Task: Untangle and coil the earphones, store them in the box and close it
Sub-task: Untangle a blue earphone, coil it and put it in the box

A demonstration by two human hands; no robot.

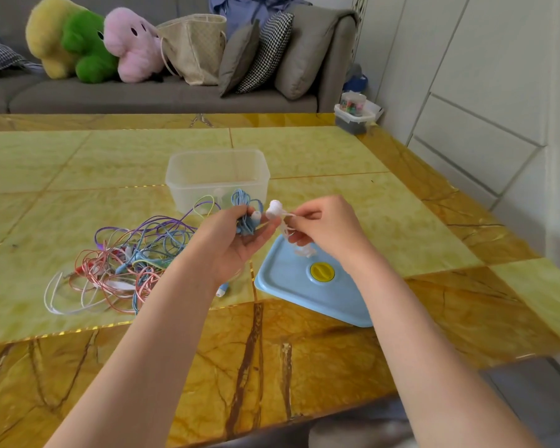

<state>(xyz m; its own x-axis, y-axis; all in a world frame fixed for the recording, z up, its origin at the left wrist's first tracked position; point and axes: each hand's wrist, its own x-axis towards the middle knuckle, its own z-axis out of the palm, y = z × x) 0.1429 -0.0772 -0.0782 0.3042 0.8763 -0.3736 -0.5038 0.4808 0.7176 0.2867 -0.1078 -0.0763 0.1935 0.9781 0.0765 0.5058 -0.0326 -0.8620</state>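
A tangle of coloured earphone cables [123,263] lies on the table at the left. My left hand [236,240] grips a coiled blue earphone cable [244,210] above the table, its white earbuds [274,209] sticking out to the right. My right hand [327,227] pinches a thin white cable end [288,229] next to those earbuds, and the loose end hangs over the lid. The clear plastic box [217,176] stands open behind both hands. Its light blue lid [288,286] with a yellow knob [322,272] lies flat at the right.
A small lidded container [353,116] stands at the table's far right corner. Behind the table is a grey sofa [159,95] with plush toys, a bag and cushions. White cabinets [482,108] line the right side.
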